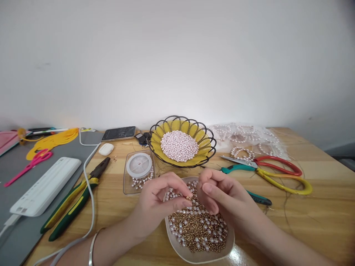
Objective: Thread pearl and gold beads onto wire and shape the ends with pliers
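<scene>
My left hand (163, 197) is over the left edge of a white tray (191, 255), its thumb and index finger pinching a tiny gold bead (188, 198). My right hand (219, 190) is just to the right, above the same tray, thumb and index finger together; anything between them is too small to make out. Gold beads and pearly beads (203, 232) fill the tray. Behind the hands, a yellow basket with a black looped rim (206, 147) holds many pale pink beads (179, 146). A clear box (126, 184) with a white spool (139, 165) and beads stands left of the tray.
Green-handled pliers (73, 207), a white cable (93, 207), a white power bank (46, 186) and pink scissors (29, 168) lie left. A phone (118, 133) and a white case (106, 149) are behind. At right are red-and-yellow scissors (280, 177), teal-handled pliers (259, 198) and beaded rings (242, 153).
</scene>
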`<state>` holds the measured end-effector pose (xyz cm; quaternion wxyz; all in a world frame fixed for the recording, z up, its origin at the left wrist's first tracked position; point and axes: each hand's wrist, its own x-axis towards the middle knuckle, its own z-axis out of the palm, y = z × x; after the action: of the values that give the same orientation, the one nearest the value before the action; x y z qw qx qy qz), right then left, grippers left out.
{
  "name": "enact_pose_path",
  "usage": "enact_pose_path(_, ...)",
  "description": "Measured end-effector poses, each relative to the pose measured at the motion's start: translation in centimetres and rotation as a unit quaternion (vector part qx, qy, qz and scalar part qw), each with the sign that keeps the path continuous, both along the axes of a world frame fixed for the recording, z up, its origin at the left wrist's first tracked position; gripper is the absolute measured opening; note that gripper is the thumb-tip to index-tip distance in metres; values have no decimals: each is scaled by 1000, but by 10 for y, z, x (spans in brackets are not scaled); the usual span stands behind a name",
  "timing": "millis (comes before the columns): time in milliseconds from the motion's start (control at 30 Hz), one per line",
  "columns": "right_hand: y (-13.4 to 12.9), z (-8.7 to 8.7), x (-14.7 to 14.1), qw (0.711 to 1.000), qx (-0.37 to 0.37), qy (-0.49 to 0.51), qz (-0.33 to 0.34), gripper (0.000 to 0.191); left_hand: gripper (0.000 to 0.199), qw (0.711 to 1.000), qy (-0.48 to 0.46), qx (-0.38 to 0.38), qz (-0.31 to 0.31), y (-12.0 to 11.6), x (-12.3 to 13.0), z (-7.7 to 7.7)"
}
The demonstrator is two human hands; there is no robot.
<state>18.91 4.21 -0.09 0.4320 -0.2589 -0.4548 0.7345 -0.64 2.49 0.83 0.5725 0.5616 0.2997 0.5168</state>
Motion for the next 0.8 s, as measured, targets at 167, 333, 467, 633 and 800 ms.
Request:
enact_pose_path(167, -5, 4, 0, 999, -2, 3, 38, 26, 4, 999, -11, -26, -26, -2, -1, -3)
enact_pose_path(333, -10, 9, 0, 996, -13, 18, 83, 26, 7, 996, -5, -86, -40, -5, 0, -2)
enact_pose_path(467, -10, 10, 1, 994, -18, 26, 105, 25, 9, 995, 6, -93, -42, -5, 1, -1)
enact_pose_path(633, -12, 8, 2, 993, -21, 31, 110, 24, 7, 995, 18, -87, -53, -4, 0, 0)
enact_pose_path(800, -12, 8, 1, 993, -20, 27, 114, 24, 5, 995, 12, -84, -53, -4, 0, -1)
